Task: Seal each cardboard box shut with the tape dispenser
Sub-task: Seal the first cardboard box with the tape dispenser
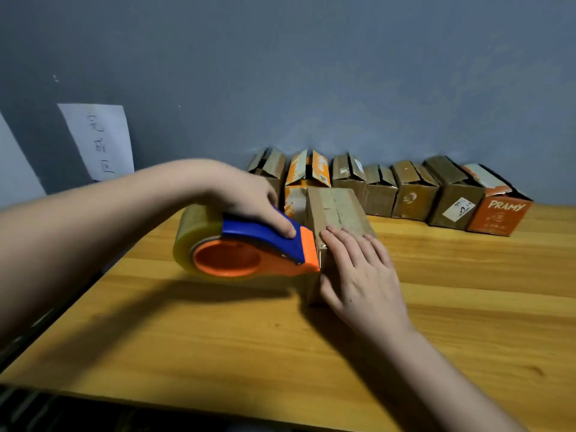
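The taping of one box is at its start. The left hand [249,198] grips the tape dispenser [246,244], its front edge against the near side of the box [336,213] at table centre. At three o'clock, the right hand [358,275] rests flat-fingered on the box. Next, probably, comes a pull over the top seam. Seven open boxes [405,191] wait at one o'clock.

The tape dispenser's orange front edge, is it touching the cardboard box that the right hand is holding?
Touching. The head view shows the tape dispenser with its orange front edge pressed against the near side of the cardboard box, with no gap, while the right hand rests on the box.
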